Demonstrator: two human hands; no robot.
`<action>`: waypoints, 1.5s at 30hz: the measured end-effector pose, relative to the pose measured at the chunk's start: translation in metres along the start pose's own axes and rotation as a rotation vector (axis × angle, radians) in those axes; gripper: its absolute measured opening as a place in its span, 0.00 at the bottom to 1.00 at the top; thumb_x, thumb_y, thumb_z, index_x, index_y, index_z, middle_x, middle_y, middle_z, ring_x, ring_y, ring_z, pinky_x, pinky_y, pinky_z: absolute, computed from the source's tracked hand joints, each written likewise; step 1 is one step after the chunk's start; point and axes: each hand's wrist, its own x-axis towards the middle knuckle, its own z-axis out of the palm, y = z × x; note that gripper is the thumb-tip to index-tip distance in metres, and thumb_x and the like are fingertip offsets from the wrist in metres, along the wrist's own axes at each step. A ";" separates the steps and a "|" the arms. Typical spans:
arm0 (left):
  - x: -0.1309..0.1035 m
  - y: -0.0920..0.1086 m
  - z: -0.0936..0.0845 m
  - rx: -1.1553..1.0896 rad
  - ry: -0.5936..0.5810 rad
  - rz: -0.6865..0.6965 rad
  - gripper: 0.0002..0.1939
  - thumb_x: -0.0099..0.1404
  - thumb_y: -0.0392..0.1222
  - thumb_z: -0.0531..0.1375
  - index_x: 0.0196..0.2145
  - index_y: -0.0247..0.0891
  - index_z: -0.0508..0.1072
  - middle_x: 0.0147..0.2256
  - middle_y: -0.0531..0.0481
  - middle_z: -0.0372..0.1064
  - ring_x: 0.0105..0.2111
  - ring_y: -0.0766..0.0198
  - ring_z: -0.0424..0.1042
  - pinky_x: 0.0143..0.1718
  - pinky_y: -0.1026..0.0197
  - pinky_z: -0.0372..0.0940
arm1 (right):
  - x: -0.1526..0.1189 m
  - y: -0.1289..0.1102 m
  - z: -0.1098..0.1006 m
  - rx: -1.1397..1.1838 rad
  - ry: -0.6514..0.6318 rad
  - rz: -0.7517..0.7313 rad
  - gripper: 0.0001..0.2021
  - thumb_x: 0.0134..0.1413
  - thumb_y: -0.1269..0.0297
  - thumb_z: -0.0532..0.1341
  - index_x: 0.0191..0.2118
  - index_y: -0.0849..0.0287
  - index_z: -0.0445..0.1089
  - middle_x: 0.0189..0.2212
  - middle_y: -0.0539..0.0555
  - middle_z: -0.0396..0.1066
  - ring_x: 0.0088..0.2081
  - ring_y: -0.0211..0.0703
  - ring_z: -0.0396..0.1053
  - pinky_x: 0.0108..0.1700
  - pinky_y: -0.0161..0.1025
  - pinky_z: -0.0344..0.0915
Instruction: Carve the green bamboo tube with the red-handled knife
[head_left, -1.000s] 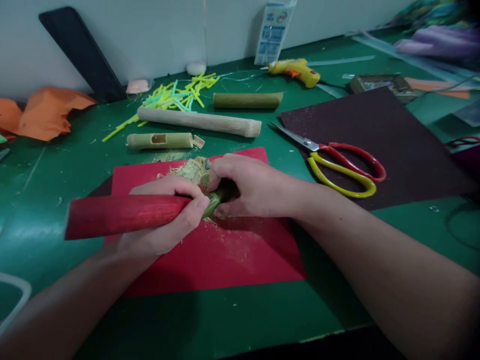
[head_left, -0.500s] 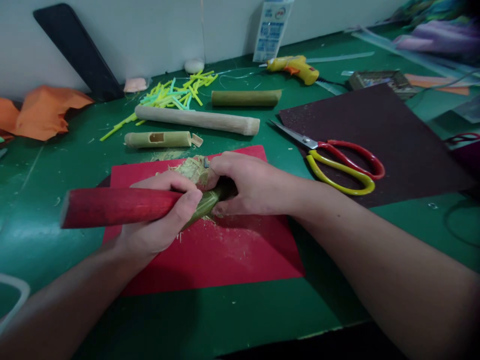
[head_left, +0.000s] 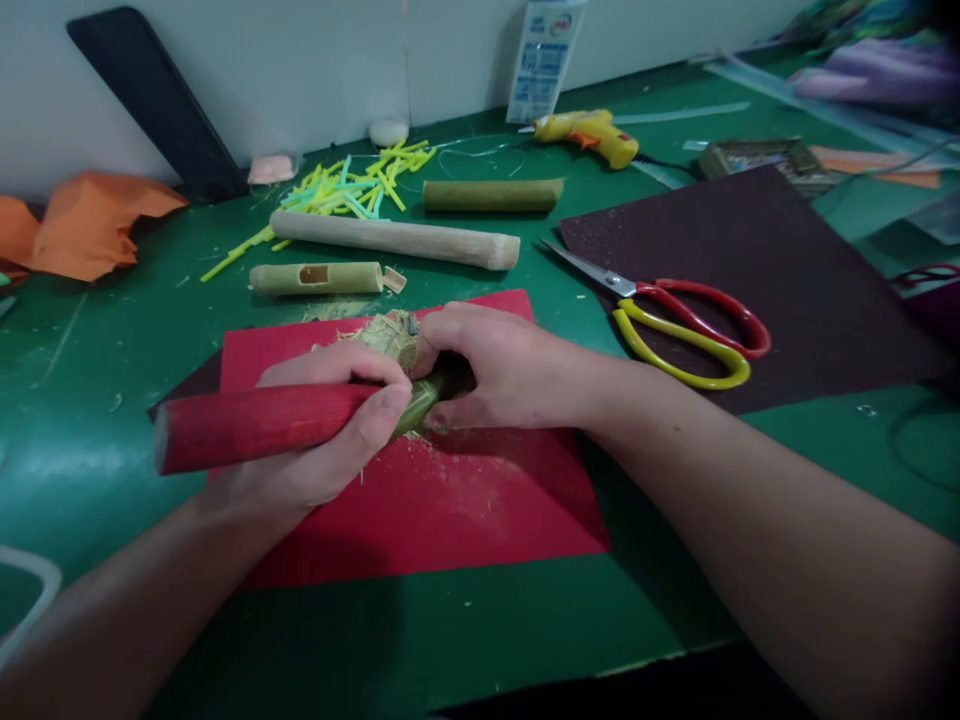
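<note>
My left hand (head_left: 349, 452) is closed around the thick red wooden handle (head_left: 251, 428) of a tool whose working end is hidden by my fingers and the bamboo. A green bamboo piece (head_left: 414, 408) lies under it, gripped by my right hand (head_left: 499, 368), with fingers curled over its far side and thumb on the near side. Pale, frayed shavings (head_left: 390, 340) cluster at the fingertips of both hands. Beneath everything is a red sheet (head_left: 450, 510) sprinkled with fine bamboo dust.
Behind the hands lie a bamboo tube with a cut window (head_left: 337, 278), a long pale stick (head_left: 397, 240) and another bamboo length (head_left: 491, 196). Scissors (head_left: 622, 288) rest partly on a dark sheet (head_left: 750, 270) at right. A yellow glue gun (head_left: 589, 135) and yellow-green strips (head_left: 360, 180) sit farther back.
The red handle has shifted right and its butt end has dropped slightly, with my left hand moving along. My right hand and the bamboo stay nearly in place.
</note>
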 end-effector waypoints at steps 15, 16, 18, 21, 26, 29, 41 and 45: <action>0.000 -0.001 0.003 -0.093 0.049 0.013 0.09 0.65 0.49 0.60 0.29 0.47 0.75 0.28 0.54 0.74 0.28 0.62 0.71 0.29 0.58 0.66 | 0.001 0.000 0.000 0.006 -0.007 0.000 0.12 0.45 0.66 0.70 0.38 0.58 0.74 0.38 0.52 0.72 0.38 0.41 0.64 0.37 0.37 0.54; 0.000 -0.001 0.003 -0.105 0.052 0.014 0.09 0.65 0.49 0.60 0.29 0.47 0.75 0.28 0.54 0.74 0.28 0.62 0.71 0.29 0.58 0.66 | 0.001 0.001 0.000 0.007 -0.005 0.001 0.12 0.45 0.66 0.70 0.38 0.58 0.74 0.37 0.51 0.72 0.38 0.40 0.64 0.37 0.37 0.54; 0.000 -0.001 0.004 -0.130 0.046 0.014 0.09 0.65 0.48 0.61 0.29 0.46 0.75 0.28 0.55 0.74 0.28 0.63 0.71 0.30 0.58 0.66 | 0.001 0.001 0.000 0.007 -0.012 -0.003 0.11 0.45 0.66 0.70 0.37 0.59 0.73 0.37 0.51 0.71 0.37 0.40 0.64 0.37 0.37 0.54; 0.000 -0.003 0.006 -0.176 0.042 0.011 0.09 0.66 0.48 0.61 0.29 0.45 0.75 0.27 0.55 0.73 0.28 0.65 0.69 0.30 0.59 0.64 | 0.001 0.000 0.000 -0.005 -0.010 -0.013 0.11 0.45 0.66 0.69 0.36 0.59 0.72 0.36 0.50 0.70 0.37 0.39 0.63 0.37 0.37 0.54; 0.007 -0.003 0.008 -0.244 0.018 0.007 0.11 0.67 0.48 0.61 0.29 0.42 0.75 0.27 0.54 0.71 0.26 0.67 0.67 0.30 0.61 0.63 | 0.001 0.001 0.001 -0.016 0.015 -0.032 0.10 0.44 0.68 0.69 0.34 0.59 0.70 0.34 0.50 0.69 0.35 0.38 0.63 0.35 0.36 0.53; 0.014 0.000 0.009 -0.329 -0.013 -0.075 0.14 0.66 0.50 0.62 0.27 0.40 0.74 0.21 0.54 0.66 0.22 0.68 0.63 0.24 0.62 0.60 | 0.002 0.003 0.002 0.017 0.030 -0.070 0.10 0.44 0.68 0.69 0.33 0.59 0.68 0.31 0.48 0.69 0.32 0.36 0.62 0.33 0.36 0.52; 0.027 0.012 0.002 -0.293 -0.054 -0.248 0.12 0.56 0.44 0.68 0.23 0.40 0.69 0.19 0.57 0.63 0.20 0.69 0.63 0.21 0.64 0.60 | 0.003 0.010 0.001 0.028 0.032 -0.061 0.11 0.44 0.66 0.71 0.34 0.59 0.70 0.33 0.50 0.68 0.39 0.42 0.63 0.38 0.37 0.55; 0.027 0.018 0.002 -0.202 -0.021 -0.316 0.10 0.51 0.43 0.71 0.24 0.39 0.73 0.23 0.53 0.70 0.24 0.65 0.69 0.23 0.63 0.65 | 0.003 0.011 0.001 0.017 0.025 -0.058 0.11 0.44 0.65 0.71 0.34 0.59 0.71 0.33 0.51 0.69 0.41 0.44 0.64 0.39 0.37 0.56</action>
